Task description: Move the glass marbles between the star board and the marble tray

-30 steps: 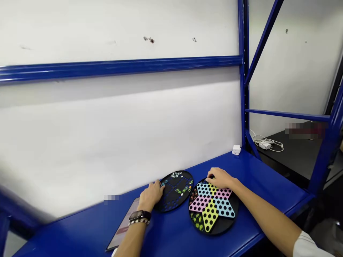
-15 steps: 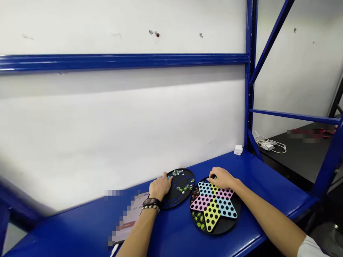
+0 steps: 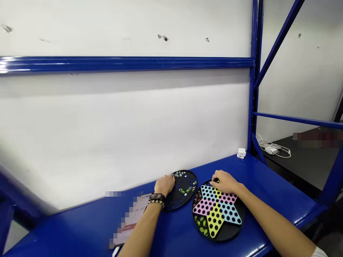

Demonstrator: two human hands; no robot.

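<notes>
A round black checkers board (image 3: 230, 233) with a pastel star lies on a blue metal shelf (image 3: 80, 232), just beside a second black board (image 3: 187, 196) holding marbles (image 3: 179, 174). The right hand (image 3: 225, 182) curls over the star's top point; the left hand (image 3: 164, 185), half-closed, touches the second board's edge. Whether either grips a marble is hidden.

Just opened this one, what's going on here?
A person is working bare-handed at a blue steel shelf holding two round black Chinese checkers boards side by side. The left hand rests at the edge of the board with blue-ringed holes, which has glass marbles on it. The right hand lies over the top point of the star-patterned board, and more marbles sit in that board's dark sections. Whether either hand holds a marble can't be seen.
</notes>
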